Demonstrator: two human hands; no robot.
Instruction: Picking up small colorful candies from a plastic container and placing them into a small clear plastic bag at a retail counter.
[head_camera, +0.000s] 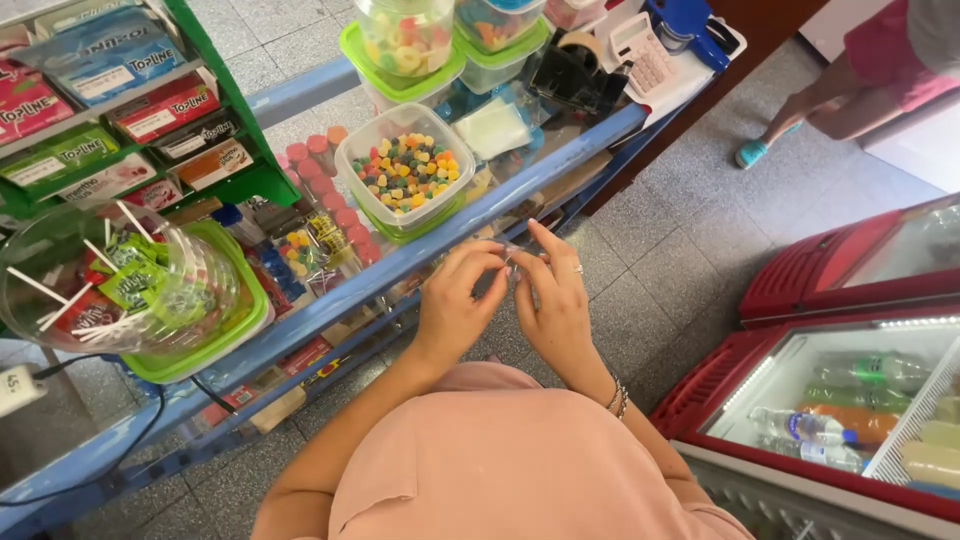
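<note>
two hands (505, 295) pinch clear wrap (515, 258) beside a candy tub (405, 172) on the counter (330, 292).

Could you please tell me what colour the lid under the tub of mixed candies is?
Green: the lid under the candy tub, head view.

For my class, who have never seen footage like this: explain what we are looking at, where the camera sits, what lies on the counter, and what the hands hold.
There is no machine here, only a person's two bare hands. The single picture comes from a camera worn on the person's head, looking down past a pink top. The left hand and right hand meet at the edge of a blue-framed glass counter, pinching something small and clear; what it is cannot be told. On the counter stand a green-lidded tub of coloured sweets, a tilted tub of lollipops, a tape dispenser and a calculator. At right is a red drinks chest.
</note>
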